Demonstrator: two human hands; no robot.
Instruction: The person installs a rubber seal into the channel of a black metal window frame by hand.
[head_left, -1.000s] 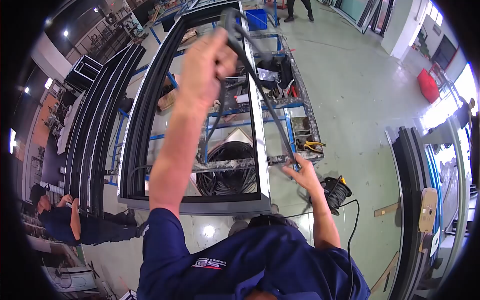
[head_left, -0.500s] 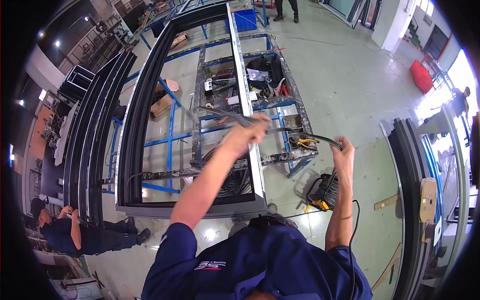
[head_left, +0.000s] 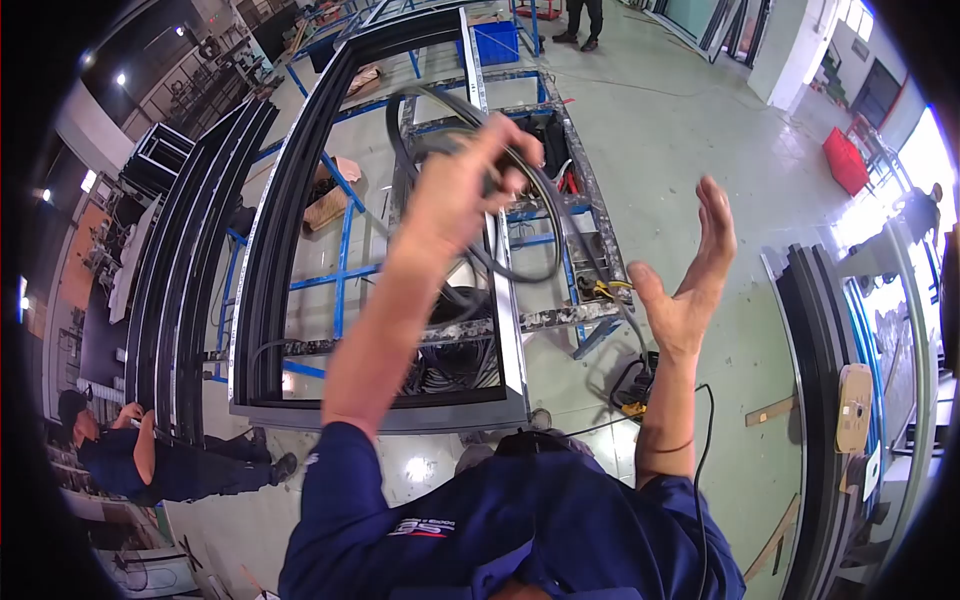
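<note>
My left hand (head_left: 470, 180) is raised above the right side of a large dark frame (head_left: 262, 250), closed round looped black strips (head_left: 548, 215). The loops hang about the hand, blurred by motion. My right hand (head_left: 695, 285) stands open to the right with its fingers spread and nothing in it. From the loops a strand runs down past the right hand to a black reel (head_left: 637, 385) on the floor. Under the frame is a worn metal trestle (head_left: 590, 190) with a tool tray, partly hidden by my left hand and the loops.
A co-worker (head_left: 170, 460) stands at the lower left beside stacked dark profiles (head_left: 190, 290). More profiles (head_left: 830, 360) lie at the right. A blue bin (head_left: 495, 42) and another person's legs (head_left: 580, 20) are at the top; a red bin (head_left: 845, 160) is at upper right.
My left hand has moved up and slightly left with the strips, which now form wide loops. My right hand has let go of the strip, opened and risen a little.
</note>
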